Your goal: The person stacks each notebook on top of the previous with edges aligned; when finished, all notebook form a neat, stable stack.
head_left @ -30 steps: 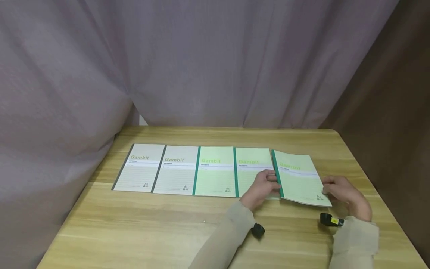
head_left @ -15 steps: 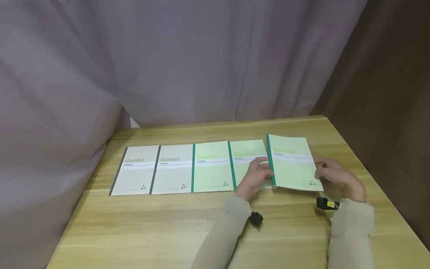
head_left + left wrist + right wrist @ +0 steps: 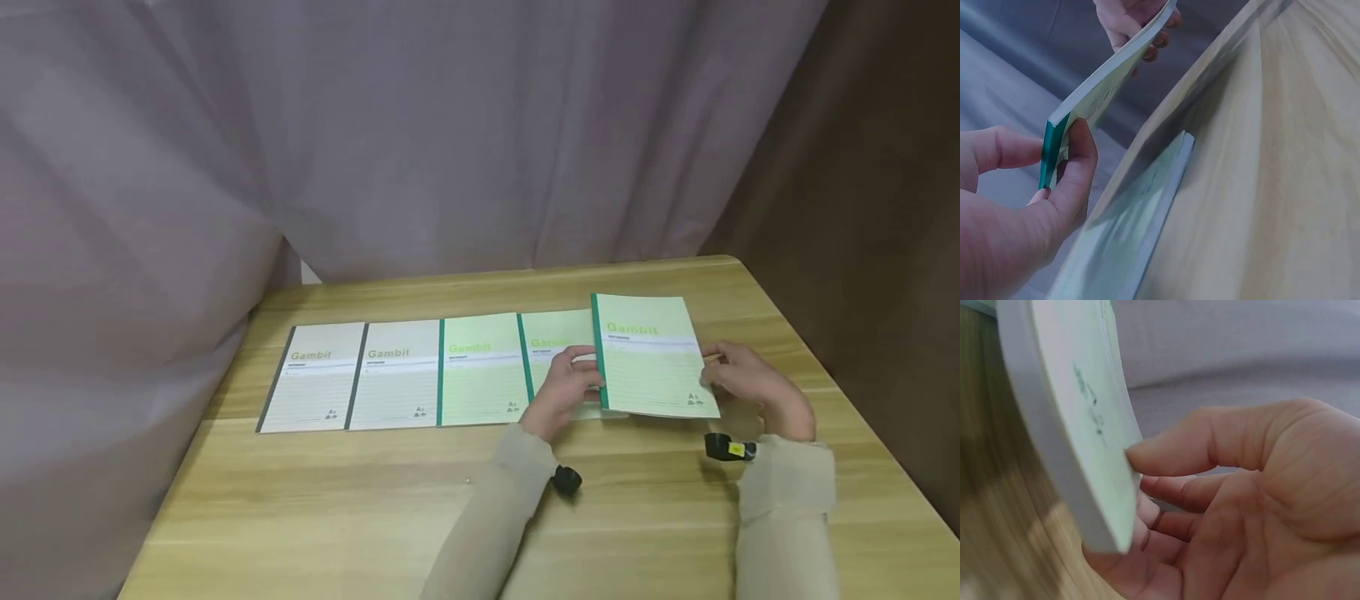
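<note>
While my left hand (image 3: 567,390) and right hand (image 3: 753,390) pinch the fifth notebook (image 3: 651,357) | lifted off worktop (image 3: 645,517) | four notebooks (image 3: 435,372) laid leftward | this one left.

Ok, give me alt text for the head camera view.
Two hands hold a green notebook above a wooden table, the left hand at its spine and the right hand at its outer edge. Four more notebooks lie in a row beside it.

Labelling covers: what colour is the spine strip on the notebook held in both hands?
Dark green spine strip, clearest in the head view.
</note>
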Motion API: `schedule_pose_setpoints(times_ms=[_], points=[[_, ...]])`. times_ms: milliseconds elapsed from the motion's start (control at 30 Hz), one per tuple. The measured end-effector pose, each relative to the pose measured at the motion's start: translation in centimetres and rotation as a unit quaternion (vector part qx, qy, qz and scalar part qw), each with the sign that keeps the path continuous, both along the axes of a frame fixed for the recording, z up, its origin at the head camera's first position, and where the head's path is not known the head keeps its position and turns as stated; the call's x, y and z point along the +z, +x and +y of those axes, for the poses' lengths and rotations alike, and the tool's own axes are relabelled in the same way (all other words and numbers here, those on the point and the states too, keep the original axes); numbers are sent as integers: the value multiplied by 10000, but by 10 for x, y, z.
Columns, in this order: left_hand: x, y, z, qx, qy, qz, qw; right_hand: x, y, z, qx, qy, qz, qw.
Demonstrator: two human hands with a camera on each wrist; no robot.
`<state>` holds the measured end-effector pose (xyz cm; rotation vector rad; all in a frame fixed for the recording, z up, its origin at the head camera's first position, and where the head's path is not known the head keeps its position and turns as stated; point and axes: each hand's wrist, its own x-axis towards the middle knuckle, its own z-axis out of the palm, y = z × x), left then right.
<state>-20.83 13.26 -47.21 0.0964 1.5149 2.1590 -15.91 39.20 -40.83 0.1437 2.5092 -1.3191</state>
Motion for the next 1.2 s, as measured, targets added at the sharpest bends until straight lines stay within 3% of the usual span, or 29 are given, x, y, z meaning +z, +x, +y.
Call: schedule_pose_setpoints(times_ms=[267, 533, 800, 1200], points=[[-4, -2, -11, 113, -64, -94, 9999, 0, -6, -12, 26, -42, -77, 10000], [-4, -10, -31, 75, -41, -66, 9999, 3, -9, -31, 76, -256, 132, 9996], [10, -15, -51, -58, -288, 146, 9995, 3, -14, -49, 8, -395, 197, 9990], [29, -13, -78, 365, -413, 345, 9979, 18, -14, -83, -47, -518, 768, 9957]])
